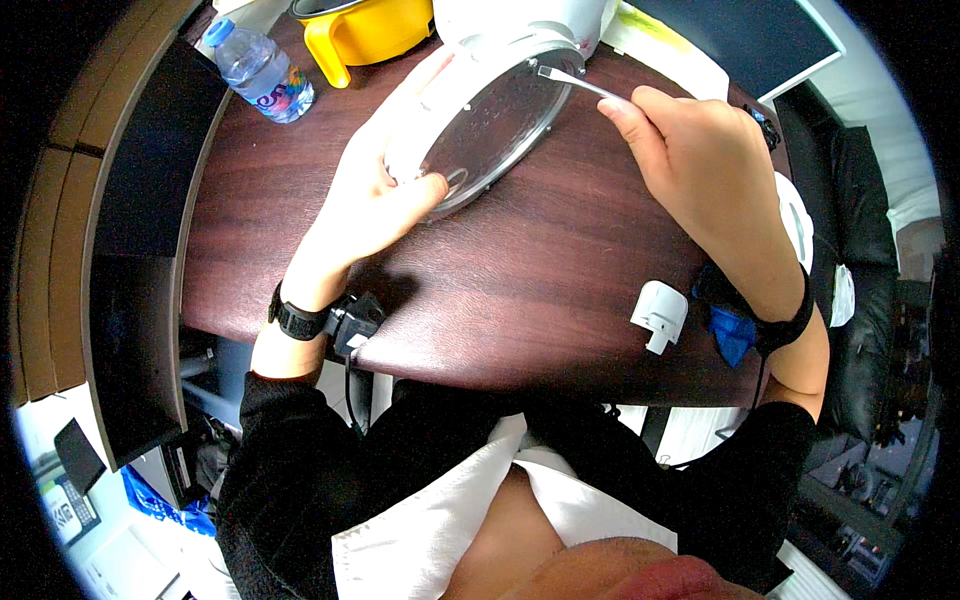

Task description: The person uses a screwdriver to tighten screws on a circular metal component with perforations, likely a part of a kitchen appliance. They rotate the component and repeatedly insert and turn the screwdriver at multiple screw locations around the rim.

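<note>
My left hand [372, 195] grips a round white appliance lid [485, 110] with a shiny metal inner plate, holding it tilted on edge over the dark wooden table [560, 290]. My right hand [700, 150] holds a thin metal tool [575, 82] like a screwdriver, its tip touching the lid's upper rim. Both wrists carry black bands.
A clear plastic water bottle [262, 70] lies at the table's far left. A yellow pot [365, 28] and a white appliance body [520, 18] stand behind the lid. A small white plastic part [658, 313] and blue cloth [733, 335] sit near the table's front right edge.
</note>
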A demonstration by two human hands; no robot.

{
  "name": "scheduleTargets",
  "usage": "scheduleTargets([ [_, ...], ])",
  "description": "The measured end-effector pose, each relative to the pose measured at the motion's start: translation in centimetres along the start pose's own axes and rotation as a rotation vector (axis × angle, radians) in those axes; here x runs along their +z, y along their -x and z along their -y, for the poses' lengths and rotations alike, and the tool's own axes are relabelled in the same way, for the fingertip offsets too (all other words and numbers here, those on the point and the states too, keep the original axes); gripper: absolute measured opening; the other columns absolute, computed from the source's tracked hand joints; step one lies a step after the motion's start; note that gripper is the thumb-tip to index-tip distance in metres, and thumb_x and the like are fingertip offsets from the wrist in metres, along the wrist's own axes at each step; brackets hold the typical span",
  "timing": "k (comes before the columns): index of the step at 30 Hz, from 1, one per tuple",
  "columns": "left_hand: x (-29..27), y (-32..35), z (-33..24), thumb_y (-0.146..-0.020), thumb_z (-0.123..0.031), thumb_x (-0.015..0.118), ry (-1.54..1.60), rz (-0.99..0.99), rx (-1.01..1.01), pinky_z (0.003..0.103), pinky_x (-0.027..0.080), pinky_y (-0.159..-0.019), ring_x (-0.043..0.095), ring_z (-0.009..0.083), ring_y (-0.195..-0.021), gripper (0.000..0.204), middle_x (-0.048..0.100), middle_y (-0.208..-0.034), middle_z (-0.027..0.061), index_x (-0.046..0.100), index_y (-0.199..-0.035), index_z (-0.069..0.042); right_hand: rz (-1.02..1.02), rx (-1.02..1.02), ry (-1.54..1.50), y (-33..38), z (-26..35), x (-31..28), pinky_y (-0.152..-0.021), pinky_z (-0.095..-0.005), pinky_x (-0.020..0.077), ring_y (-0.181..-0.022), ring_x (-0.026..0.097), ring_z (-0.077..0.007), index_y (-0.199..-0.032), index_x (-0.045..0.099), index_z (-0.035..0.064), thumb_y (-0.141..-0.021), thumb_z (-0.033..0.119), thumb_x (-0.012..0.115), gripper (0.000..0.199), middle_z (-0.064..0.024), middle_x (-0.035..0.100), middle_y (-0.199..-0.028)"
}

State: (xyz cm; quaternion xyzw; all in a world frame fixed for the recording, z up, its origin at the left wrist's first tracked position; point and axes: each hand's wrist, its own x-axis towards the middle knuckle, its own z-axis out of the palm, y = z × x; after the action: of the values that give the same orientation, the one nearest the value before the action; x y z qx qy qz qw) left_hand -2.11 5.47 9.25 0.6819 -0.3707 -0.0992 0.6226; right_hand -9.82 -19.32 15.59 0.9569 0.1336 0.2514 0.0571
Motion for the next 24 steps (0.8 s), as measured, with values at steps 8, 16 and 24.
scheduleTargets([
  [8,-0.2,0.0,0.6,-0.069,-0.001,0.055,0.012,0.027,0.113,0.031,0.026,-0.111,0.037,0.0189,-0.133,0.082,0.040,-0.145,0.0131,0.028,-0.146,0.001,-0.019,-0.018,0.073,-0.3,0.3,-0.2,-0.047,-0.0371,0.0467,-0.048,0.059,-0.0278,-0.064,0.061,0.0111,-0.088,0.036,0.060,0.035,-0.0107,0.056,-0.051],
  [16,0.0,0.1,0.4,-0.070,0.000,0.053,0.059,0.022,0.091,0.031,0.027,-0.110,0.038,0.0174,-0.131,0.081,0.041,-0.145,0.0136,0.027,-0.147,0.001,-0.092,-0.122,-0.177,-1.1,-0.5,1.4,-0.044,-0.0344,0.0435,-0.042,0.054,-0.0253,-0.062,0.058,0.0099,-0.089,0.038,0.059,0.040,-0.0087,0.053,-0.049],
  [24,0.3,0.2,-0.2,-0.069,0.002,0.053,0.043,0.008,0.102,0.030,0.031,-0.107,0.043,0.0172,-0.126,0.081,0.046,-0.140,0.0138,0.028,-0.146,0.000,0.989,0.596,-1.694,-1.7,-1.3,0.7,-0.033,-0.0222,0.0239,-0.035,0.028,-0.0044,-0.065,0.040,0.0137,-0.099,0.045,0.042,0.046,0.0082,0.023,-0.045],
])
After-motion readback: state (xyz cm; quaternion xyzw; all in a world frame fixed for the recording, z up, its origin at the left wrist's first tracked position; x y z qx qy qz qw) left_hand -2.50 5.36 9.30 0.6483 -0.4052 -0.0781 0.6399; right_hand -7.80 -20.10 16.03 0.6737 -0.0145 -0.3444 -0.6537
